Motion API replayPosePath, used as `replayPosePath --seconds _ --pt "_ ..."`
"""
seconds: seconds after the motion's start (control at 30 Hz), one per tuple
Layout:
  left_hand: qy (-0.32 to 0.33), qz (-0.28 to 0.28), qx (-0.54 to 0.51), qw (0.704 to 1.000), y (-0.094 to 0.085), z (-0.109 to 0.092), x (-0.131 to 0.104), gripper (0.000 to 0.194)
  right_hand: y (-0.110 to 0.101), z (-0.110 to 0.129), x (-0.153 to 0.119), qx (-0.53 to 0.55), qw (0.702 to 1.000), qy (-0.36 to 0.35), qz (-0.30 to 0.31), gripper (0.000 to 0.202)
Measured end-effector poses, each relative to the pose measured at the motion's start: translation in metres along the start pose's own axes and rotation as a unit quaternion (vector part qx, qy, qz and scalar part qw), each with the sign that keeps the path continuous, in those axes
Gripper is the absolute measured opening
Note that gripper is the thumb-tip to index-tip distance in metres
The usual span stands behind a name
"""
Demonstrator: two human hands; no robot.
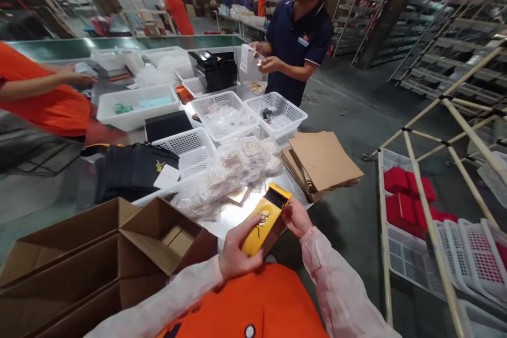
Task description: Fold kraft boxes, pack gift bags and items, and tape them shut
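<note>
Together, our left hand (240, 245) and our right hand (296, 216) pinch the yellow box (266, 220), each grip closed on it. It tilts near the worktop's (253, 202) edge, with what looks like bubble wrap (241, 166) just beyond and brown cardboard (325, 161) nearby.

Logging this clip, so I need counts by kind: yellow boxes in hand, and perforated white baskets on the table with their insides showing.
Yellow box, between left hand and right hand: 1
Perforated white baskets (left basket, middle basket, right basket): 3
Total: 4
</note>
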State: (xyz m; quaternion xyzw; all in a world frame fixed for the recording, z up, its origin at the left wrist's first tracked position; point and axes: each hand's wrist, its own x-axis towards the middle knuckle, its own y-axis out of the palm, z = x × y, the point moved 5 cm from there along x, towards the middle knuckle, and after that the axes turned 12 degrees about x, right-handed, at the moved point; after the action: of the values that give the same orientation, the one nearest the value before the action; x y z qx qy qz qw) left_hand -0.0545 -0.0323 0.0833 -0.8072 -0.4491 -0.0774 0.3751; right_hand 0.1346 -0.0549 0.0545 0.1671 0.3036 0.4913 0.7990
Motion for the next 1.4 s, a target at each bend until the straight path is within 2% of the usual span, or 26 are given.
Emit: replayPosePath --seconds 0.07,0.17,0.2,0.33,0.5,0.63,0.8,1.0,1.1,1.2,1.27,1.4 --pt "0.006 0.001 0.019 1.0 -0.001 -0.004 0.003 0.061 -0.005 0.007 -0.003 0.029 0.999 0.037 -0.019 0.017" --pt "0.015 0.008 0.027 0.999 -0.005 -0.008 0.009 0.059 -0.006 0.014 -0.008 0.066 0.984 0.167 -0.02 0.047" --pt "0.023 0.013 0.027 0.999 -0.005 -0.01 0.011 0.059 -0.006 0.017 -0.008 0.069 0.977 0.199 -0.021 0.052" --pt "0.035 0.032 0.029 0.998 -0.007 -0.013 0.017 0.059 -0.005 0.025 0.002 0.04 0.969 0.24 -0.032 0.04" --pt "0.043 0.045 0.027 0.998 -0.008 -0.016 0.02 0.058 -0.008 0.014 0.02 -0.021 0.962 0.273 -0.016 0.031" --pt "0.043 0.057 0.035 0.997 -0.008 -0.015 0.023 0.06 -0.013 0.014 0.028 -0.121 0.959 0.256 0.003 0.025" --pt "0.041 0.067 0.035 0.996 -0.009 -0.017 0.028 0.059 -0.018 0.039 0.036 -0.296 0.934 0.193 0.043 0.027" --pt "-0.079 0.16 0.057 0.982 -0.017 -0.028 0.037 0.062 -0.017 0.075 0.064 -0.479 0.871 0.091 0.058 0.041" --pt "-0.124 0.197 0.083 0.969 -0.022 -0.032 0.042 0.063 -0.013 0.084 0.085 -0.538 0.838 0.063 0.057 0.038" --pt "-0.148 0.216 0.102 0.96 -0.023 -0.033 0.048 0.067 -0.013 0.093 0.107 -0.577 0.815 0.037 0.04 0.034" --pt "-0.168 0.238 0.116 0.95 -0.021 -0.032 0.048 0.069 -0.018 0.103 0.12 -0.594 0.804 0.008 0.006 0.035" --pt "-0.202 0.285 0.136 0.927 -0.017 -0.027 0.042 0.074 -0.028 0.124 0.136 -0.594 0.803 -0.045 -0.035 0.036"
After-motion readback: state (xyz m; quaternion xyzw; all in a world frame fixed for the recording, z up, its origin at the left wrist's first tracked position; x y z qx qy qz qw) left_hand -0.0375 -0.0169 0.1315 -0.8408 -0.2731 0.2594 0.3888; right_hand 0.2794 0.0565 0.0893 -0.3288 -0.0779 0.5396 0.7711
